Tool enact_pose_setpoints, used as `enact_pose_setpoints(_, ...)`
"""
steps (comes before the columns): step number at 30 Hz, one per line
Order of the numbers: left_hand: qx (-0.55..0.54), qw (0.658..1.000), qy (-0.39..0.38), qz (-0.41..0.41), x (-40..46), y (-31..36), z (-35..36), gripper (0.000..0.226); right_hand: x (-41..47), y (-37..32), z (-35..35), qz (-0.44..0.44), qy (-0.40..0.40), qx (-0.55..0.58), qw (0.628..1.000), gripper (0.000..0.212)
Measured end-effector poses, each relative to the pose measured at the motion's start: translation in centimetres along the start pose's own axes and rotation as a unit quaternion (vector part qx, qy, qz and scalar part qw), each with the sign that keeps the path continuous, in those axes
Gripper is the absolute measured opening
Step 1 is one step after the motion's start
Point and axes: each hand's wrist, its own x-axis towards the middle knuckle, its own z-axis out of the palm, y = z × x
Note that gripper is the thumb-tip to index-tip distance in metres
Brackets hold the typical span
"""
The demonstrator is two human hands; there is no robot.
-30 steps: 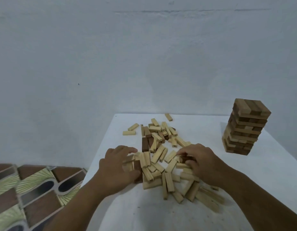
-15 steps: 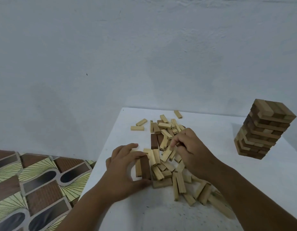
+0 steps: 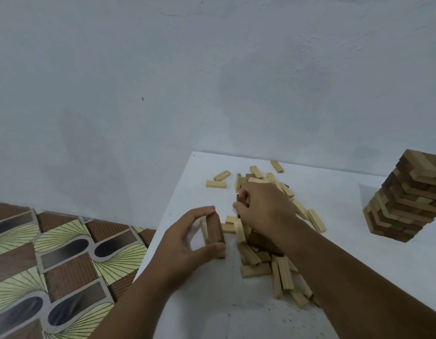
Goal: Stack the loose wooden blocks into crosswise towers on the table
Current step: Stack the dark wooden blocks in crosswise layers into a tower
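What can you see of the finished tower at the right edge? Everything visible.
The tower stands on the white table near its far right side, apart from the loose pile and from both hands. It looks like wood: flat layers of side-by-side blocks, each layer laid crosswise to the one below, mixing pale and dark brown pieces. The layers are slightly twisted against each other, so the edges look ragged. It stands roughly upright; the frame edge cuts off its right side. Nothing touches it but the table.

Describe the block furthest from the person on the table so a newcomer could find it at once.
Start at the white table and follow its far edge along the wall. Beyond the scattered pile lies one pale block, alone. Unlike its neighbours, it touches no other block and lies nearest the wall.
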Motion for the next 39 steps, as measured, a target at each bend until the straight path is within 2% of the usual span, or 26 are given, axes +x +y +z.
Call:
enact_pose_setpoints(3, -0.026, 1.000, 0.014, -0.001, 0.0, -0.2, -0.2, 0.069, 1.2, -0.8, 0.1, 0.018, -0.019, -0.070, 0.997, 0.028)
enact_pose_setpoints(7, -0.087, 0.996, 0.030, -0.015, 0.1, -0.4, -0.5, 0.069, 2.7, -1.1, 0.2, 0.037, -0.031, -0.097, 0.994, 0.015)
enact_pose_setpoints(10, -0.104, 0.993, 0.038, -0.026, 0.2, -0.3, -0.5, 0.068, 3.4, -0.9, -0.3, 0.077, -0.052, 0.010, 0.996, 0.024)
enact_pose_setpoints(14, -0.117, 0.992, 0.046, -0.028, 0.3, -0.6, -0.4, 0.069, 2.6, -0.4, -2.0, 0.104, -0.059, 0.207, 0.971, 0.028)
enact_pose_setpoints(16, -0.121, 0.991, 0.045, -0.029, 0.3, -0.8, -0.3, 0.069, 1.3, 0.0, -2.9, 0.096, -0.060, 0.265, 0.958, 0.021)
enact_pose_setpoints(22, -0.119, 0.991, 0.045, -0.028, 0.2, -0.6, -0.2, 0.068, -4.1, 2.1, -3.0, 0.021, -0.044, 0.173, 0.984, 0.023)
enact_pose_setpoints(24, -0.115, 0.992, 0.046, -0.028, 0.1, -0.6, 0.0, 0.066, -5.5, 2.9, -2.6, 0.015, -0.055, 0.154, 0.987, 0.033)
enact_pose_setpoints(26, -0.104, 0.993, 0.048, -0.028, 0.0, -0.7, 0.0, 0.065, -6.1, 3.6, -2.1, 0.011, -0.090, 0.124, 0.988, 0.043)
enact_pose_setpoints(28, -0.091, 0.994, 0.050, -0.024, -0.1, -0.8, 0.1, 0.066, -6.4, 4.1, -1.7, 0.011, -0.088, 0.116, 0.989, 0.041)
enact_pose_setpoints(34, -0.020, 0.998, 0.056, 0.015, -0.6, 0.5, 1.1, 0.064, -8.4, 5.2, -2.5, 0.039, -0.001, 0.186, 0.982, 0.027)
enact_pose_setpoints(39, 0.145, 0.983, 0.065, 0.091, -1.1, 2.1, 2.7, 0.063, -12.6, 8.1, -4.8, 0.095, 0.061, 0.212, 0.971, 0.028)
